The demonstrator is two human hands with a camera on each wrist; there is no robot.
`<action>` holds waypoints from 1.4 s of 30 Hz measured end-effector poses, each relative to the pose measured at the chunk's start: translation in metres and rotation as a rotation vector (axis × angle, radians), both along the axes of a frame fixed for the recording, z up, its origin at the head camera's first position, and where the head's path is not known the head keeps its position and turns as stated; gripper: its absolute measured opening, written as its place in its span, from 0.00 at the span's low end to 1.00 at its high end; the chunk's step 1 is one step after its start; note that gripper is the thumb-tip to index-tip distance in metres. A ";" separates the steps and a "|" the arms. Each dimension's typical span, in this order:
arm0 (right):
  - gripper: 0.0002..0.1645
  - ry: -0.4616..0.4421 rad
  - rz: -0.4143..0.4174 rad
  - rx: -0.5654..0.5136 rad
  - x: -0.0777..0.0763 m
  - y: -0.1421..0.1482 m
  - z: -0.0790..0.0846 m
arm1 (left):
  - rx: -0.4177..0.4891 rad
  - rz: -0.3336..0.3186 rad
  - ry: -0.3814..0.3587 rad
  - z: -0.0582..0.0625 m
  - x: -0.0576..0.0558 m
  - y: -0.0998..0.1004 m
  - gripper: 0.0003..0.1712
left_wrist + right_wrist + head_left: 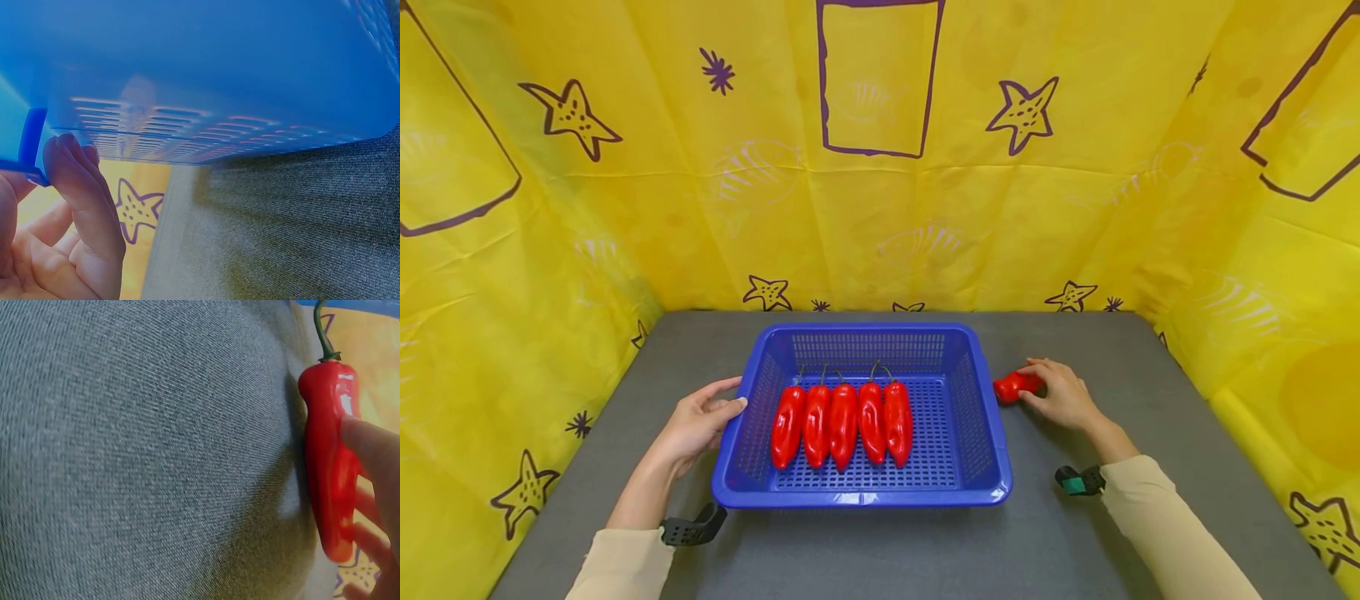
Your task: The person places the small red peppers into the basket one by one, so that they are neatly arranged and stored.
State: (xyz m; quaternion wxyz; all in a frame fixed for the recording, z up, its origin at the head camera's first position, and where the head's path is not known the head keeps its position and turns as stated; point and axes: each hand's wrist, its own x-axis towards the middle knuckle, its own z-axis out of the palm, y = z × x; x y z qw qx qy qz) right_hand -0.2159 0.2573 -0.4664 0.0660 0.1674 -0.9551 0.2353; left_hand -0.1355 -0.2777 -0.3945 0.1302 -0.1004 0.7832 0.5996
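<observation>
My left hand [694, 423] grips the left rim of a blue plastic basket [865, 498], thumb on top of the rim; in the left wrist view its fingers [87, 187] curl beneath that rim. Several red chili peppers [842, 425] lie side by side on the basket's slotted floor, green stems toward the back. To the right of the basket, my right hand [1060, 396] pinches another red chili pepper [331, 456] between thumb and fingers. Its green stem [325, 331] curves away from the hand, and the pepper is close over the grey tabletop.
A grey cloth-textured table [887, 554] lies under everything. Yellow curtains [880, 208] printed with starfish and fish hang behind the table and along both sides. Each wrist wears a dark strap, such as the one on the left wrist [694, 527].
</observation>
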 end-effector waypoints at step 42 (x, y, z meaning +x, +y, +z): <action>0.25 -0.077 -0.080 -0.035 -0.003 0.003 -0.006 | -0.004 -0.007 0.000 0.000 0.000 -0.001 0.37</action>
